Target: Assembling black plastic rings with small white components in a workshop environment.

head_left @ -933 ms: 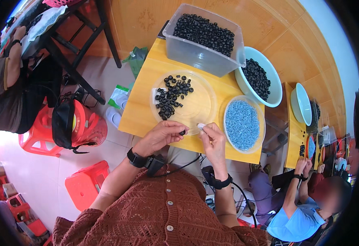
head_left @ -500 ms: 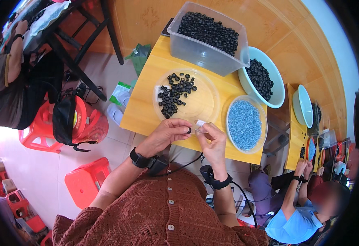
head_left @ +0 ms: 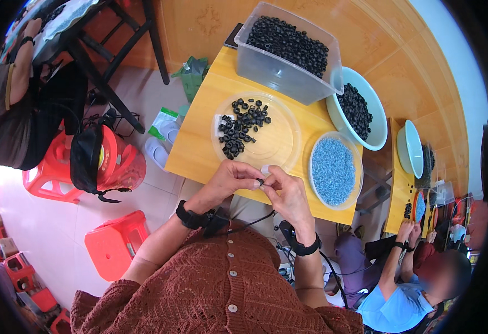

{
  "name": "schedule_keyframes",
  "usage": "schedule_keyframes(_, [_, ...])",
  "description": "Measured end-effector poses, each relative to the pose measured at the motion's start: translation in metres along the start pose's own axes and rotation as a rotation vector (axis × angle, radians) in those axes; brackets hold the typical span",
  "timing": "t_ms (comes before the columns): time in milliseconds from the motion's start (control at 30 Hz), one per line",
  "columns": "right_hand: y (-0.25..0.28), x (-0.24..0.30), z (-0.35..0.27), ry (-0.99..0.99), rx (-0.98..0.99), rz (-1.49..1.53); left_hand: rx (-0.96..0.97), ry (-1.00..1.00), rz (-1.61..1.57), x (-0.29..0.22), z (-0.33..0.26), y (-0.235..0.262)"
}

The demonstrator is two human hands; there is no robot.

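While the left hand [head_left: 230, 182] pinches a black piece [head_left: 261, 181] at the right hand [head_left: 289, 193], whose grip I cannot tell, so narrow a hold could drop it on the surface [head_left: 196, 147] below.

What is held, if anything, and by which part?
Left hand pinches a small black piece; gripped part too small to tell. Right hand: cannot tell.

The left hand [head_left: 227, 181] and right hand [head_left: 289, 196] sit fingertip to fingertip, both pinching.
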State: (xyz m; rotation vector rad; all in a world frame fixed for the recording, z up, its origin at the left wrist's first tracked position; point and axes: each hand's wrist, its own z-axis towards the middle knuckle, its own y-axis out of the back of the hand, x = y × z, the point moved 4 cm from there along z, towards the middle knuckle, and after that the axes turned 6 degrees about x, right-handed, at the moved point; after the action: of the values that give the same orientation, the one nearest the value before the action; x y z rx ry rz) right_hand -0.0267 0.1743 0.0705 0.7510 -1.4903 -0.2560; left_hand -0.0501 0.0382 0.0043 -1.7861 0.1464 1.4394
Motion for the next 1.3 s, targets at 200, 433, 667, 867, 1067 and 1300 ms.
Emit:
schedule_keyframes(200, [0.003,0.004,-0.002,0.154,-0.151,0.048,-0.052,0.039,-0.198,0.003,-0.004,0.004])
schedule_keyframes(433, [-0.004,0.015,-0.003,0.239,-0.193,-0.084,-0.069,0.039,-0.359,0.01,-0.006,0.008])
schedule_keyframes(667, [-0.007,0.001,0.009,0.123,-0.101,0.14,-0.131,-0.01,-0.399,0.006,-0.023,0.024])
schedule_keyframes(867, [0.001,-0.034,0.061,-0.006,-0.138,-0.22,-0.086,-0.156,-0.568,0.005,-0.034,0.05])
schedule_keyframes(1067, [-0.013,-0.038,0.102,0.03,-0.127,-0.415,-0.114,-0.152,-0.529,-0.001,-0.033,0.047])
schedule_keyframes(1300, [-0.006,-0.053,0.097,-0.061,-0.113,-0.188,-0.129,-0.128,-0.52,0.001,-0.032,0.045])
